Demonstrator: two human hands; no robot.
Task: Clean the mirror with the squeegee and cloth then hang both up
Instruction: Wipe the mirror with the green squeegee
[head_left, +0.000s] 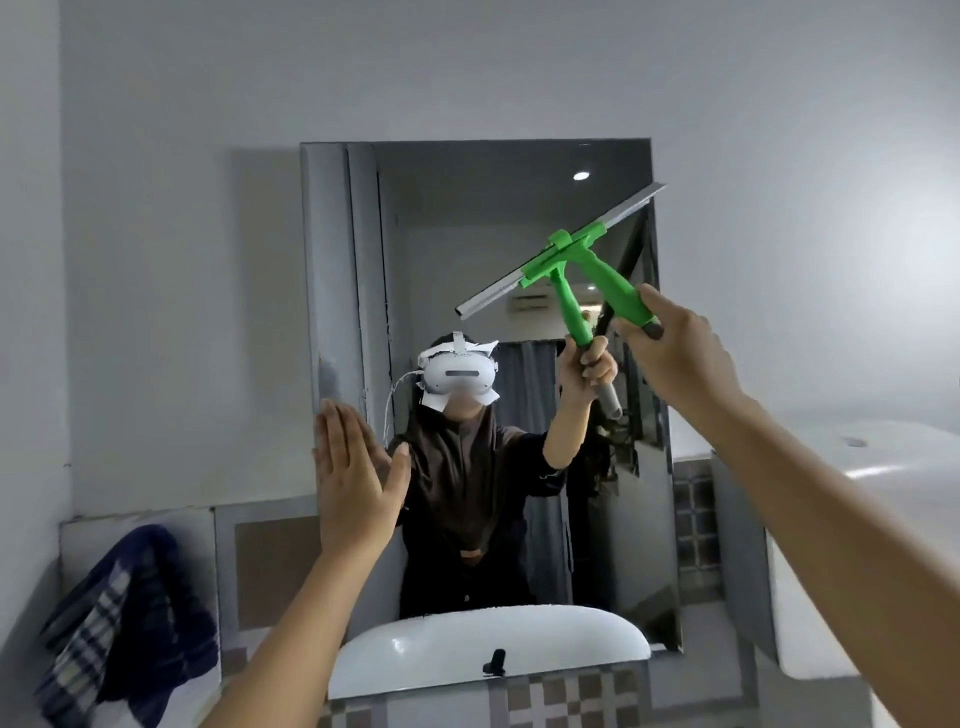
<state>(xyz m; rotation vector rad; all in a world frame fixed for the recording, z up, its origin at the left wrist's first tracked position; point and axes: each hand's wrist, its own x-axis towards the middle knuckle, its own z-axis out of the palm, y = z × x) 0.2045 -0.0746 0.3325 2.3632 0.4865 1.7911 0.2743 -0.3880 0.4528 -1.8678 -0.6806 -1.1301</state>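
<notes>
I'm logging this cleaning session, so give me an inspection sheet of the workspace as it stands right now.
Surface: mirror on a grey wall; no streaks or drops discernible; a smudge near its left edge.
Job's things: green squeegee, blade tilted across the upper right of the mirror; checked blue cloth hanging at lower left, untouched.
Clutter: nothing seen.
Hands: right hand closed on the squeegee handle; left hand open, flat at the mirror's left edge, holding nothing.
Cables: thin white wire from the headset, seen only in the reflection.
Surroundings: white basin below the mirror, checked tiles under it, white fixture at right.
</notes>
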